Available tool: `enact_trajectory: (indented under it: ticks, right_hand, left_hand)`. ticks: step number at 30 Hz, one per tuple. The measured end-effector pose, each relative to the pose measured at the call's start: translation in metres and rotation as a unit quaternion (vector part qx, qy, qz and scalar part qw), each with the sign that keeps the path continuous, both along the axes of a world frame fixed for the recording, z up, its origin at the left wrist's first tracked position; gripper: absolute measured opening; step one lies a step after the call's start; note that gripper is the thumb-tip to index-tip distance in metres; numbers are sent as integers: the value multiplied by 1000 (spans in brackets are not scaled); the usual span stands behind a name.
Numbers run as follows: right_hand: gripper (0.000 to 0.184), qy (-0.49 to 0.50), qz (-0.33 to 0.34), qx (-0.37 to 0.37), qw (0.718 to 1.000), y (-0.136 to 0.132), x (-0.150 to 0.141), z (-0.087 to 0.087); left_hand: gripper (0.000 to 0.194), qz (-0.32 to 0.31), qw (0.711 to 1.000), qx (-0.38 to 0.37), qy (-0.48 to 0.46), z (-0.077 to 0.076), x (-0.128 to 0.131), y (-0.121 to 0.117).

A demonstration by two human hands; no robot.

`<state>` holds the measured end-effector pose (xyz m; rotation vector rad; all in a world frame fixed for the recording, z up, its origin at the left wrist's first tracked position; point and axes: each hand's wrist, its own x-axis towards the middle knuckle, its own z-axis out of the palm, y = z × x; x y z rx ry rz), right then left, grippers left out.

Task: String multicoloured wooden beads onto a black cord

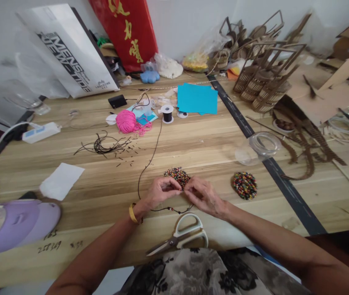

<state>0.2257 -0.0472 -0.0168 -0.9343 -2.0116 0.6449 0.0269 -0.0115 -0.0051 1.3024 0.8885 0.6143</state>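
My left hand (164, 191) and my right hand (203, 196) meet almost fingertip to fingertip, both in a pinch on the thin black cord. What sits right between the fingertips is too small to make out. Below them a slack loop of the black cord (159, 210) carries a few small beads (171, 209). Just behind the fingers lies a heap of colourful beads (177, 175), partly covered by the hands. From the left hand's side the cord curves back to a white spool (167, 114) wound with black. Scissors (179, 235) with white handles rest near the table edge.
A coil of multicoloured beads (244, 185) lies right of my hands. Cut black cords (100, 144), pink yarn (127, 121) and blue sheets (197, 98) lie farther back. At left are a purple device (23, 223) and white paper (61, 181); small woven baskets (262, 90) stand back right.
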Motion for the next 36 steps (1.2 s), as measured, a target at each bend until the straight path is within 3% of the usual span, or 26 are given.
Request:
enact_trajectory:
  ticks: [36]
  right_hand:
    - [6,7,3,13,1000,0,-1,-1]
  left_hand:
    - [23,-9,1000,-12,-2,1,1,-2]
